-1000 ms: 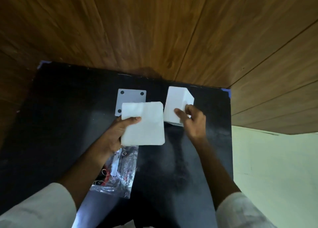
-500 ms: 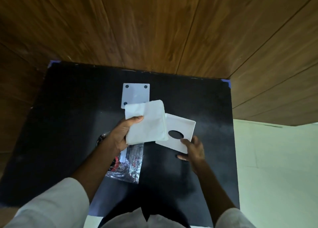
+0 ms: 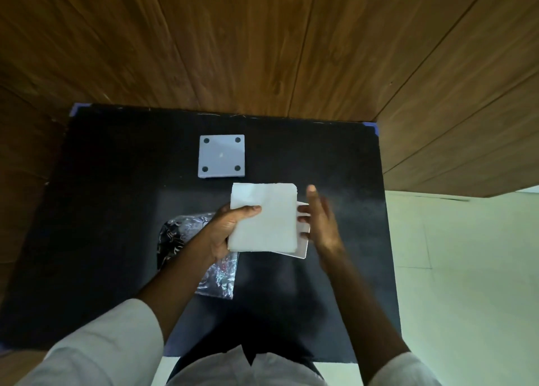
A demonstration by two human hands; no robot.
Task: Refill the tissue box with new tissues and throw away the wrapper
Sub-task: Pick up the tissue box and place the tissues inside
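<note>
The black desk (image 3: 102,210) carries all items and serves as the reference. The left hand (image 3: 230,231) is clamped on the stack of white tissues (image 3: 265,216) above the middle of the desk: the thumb lies across the top face of the stack near its left edge, and the remaining fingers are hidden beneath it. The stack is held roughly flat and square to the desk edges.

The white tissue box (image 3: 303,245) sits directly under the stack, toward the right side of the desk centre. Only its right edge and near right corner show past the tissues; its opening is hidden. The right hand (image 3: 320,222) is at the right side of the box, fingers spread and extended, with fingertips meeting the box edge just beside the stack. The hand is blurred, so it cannot be determined whether it grips the box or only rests against it.

The clear printed wrapper (image 3: 215,274) lies crumpled on the desk to the near left of the stack, partly covered by the left wrist. A flat white square plate (image 3: 221,156) with four dark dots at its corners lies toward the far edge of the desk, apart from the stack. White sleeves (image 3: 110,347) cover both forearms at the near edge.
</note>
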